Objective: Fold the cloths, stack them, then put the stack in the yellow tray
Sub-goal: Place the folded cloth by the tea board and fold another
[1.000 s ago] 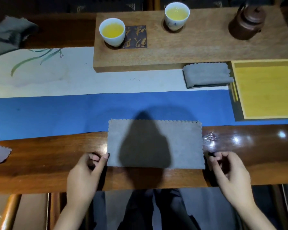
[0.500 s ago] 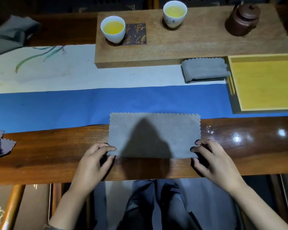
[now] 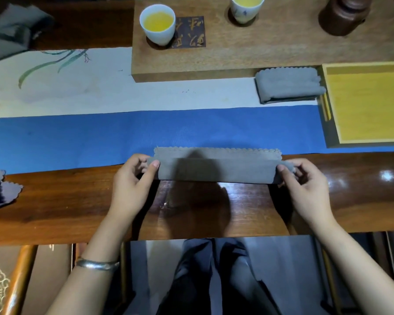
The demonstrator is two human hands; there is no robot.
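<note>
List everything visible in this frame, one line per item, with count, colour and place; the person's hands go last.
cloth being folded: 1, grey, near table edge, centre
folded cloth: 1, grey, left of the tray
loose cloths: at least 1, grey, far left edge
yellow tray: 1, yellow, right
tea cups: 2, white, yellow tea, on the board
wooden board: 1, brown, top centre
teapot: 1, dark brown, top right
table runner: 1, blue and cream
left hand: pinches the cloth's left end
right hand: pinches its right end

Left hand [image 3: 132,185] and right hand [image 3: 305,189] pinch the half-folded grey cloth's [image 3: 217,165] ends on the table [image 3: 77,201].
</note>
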